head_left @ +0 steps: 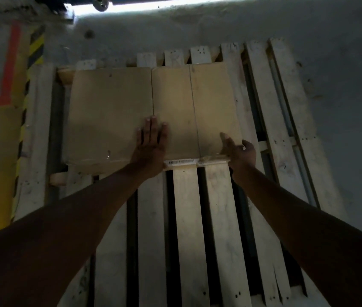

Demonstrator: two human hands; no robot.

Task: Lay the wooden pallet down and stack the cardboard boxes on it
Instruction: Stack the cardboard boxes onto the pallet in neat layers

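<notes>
The wooden pallet (189, 218) lies flat on the floor, its pale slats running away from me. Two cardboard boxes stand side by side on its far half: a left box (109, 114) and a right box (197, 100) with a seam down its top and a barcode label (181, 162) on its near edge. My left hand (151, 142) lies flat with straight fingers on the tops, across the gap between the boxes. My right hand (238, 151) cups the near right corner of the right box, thumb on top and fingers down its side.
Grey concrete floor surrounds the pallet. Yellow-and-black hazard tape (34, 49) and a red line (9, 69) mark the floor at the left. A bright strip of light (153, 5) runs along the far edge. The near half of the pallet holds only bare slats.
</notes>
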